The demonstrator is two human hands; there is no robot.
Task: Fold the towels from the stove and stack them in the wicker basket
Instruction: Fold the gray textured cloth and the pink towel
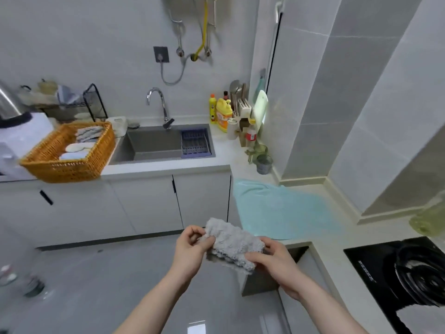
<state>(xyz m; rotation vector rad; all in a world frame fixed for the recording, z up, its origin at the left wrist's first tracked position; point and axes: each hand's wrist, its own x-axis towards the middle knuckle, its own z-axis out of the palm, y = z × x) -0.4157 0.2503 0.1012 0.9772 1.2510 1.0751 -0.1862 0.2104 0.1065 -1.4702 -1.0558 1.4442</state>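
A: Above the open floor, near the middle of the view, both hands hold one grey fluffy towel (231,244) in the air. Why up there and not on the counter?

B: My guess is that it is being carried. It looks already bunched into a compact fold, so holding it at both ends keeps the layers together. The left hand (192,247) pinches the left end between thumb and curled fingers; the right hand (277,263) grips the right, near edge from below.

A: And where does it go?

B: Into the wicker basket (48,165), far left on the counter, just beside the sink (154,145). Several folded towels (81,143) already lie in it, in a row along its right side. There seems to be room to their left.

A: What about the light blue towel (284,208)?

B: It lies spread flat on the right counter, between the sink corner and the black stove (385,273). Probably a folding surface, or the next piece; I cannot tell which.

A: Is anything left on the stove?

B: Only a burner shows clearly; its near edge is blurred.
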